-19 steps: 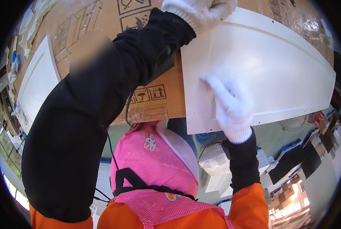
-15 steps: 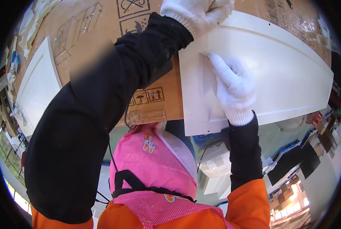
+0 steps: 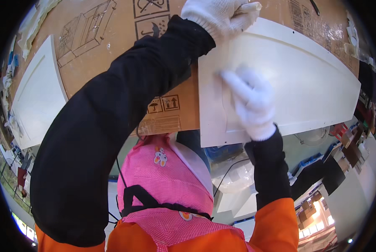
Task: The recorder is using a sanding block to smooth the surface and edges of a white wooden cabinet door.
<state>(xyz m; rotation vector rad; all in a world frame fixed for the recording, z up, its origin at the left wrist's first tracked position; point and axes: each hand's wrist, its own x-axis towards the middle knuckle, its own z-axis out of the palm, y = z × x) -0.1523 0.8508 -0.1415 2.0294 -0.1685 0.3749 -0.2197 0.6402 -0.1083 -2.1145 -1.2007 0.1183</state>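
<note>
A white panel with a raised border and a recessed middle lies on brown cardboard. My left hand, in a white knit glove, rests by the panel's far left corner. Its fingers are folded in, and what they hold, if anything, is hidden. Over the panel's left part is my right hand, also gloved and blurred by motion. Its index finger points toward the left border and the other fingers curl in. A small dark smudge shows at that fingertip, too blurred to name.
Another white panel lies at the left. Crumpled plastic film is at the far right. Below the near edge stands a plastic-wrapped bundle. My pink checked apron and a thin black cable are close to the work.
My right hand has moved left and slightly nearer across the panel's border. My left hand stays by the far corner. The whole view has shifted slightly.
</note>
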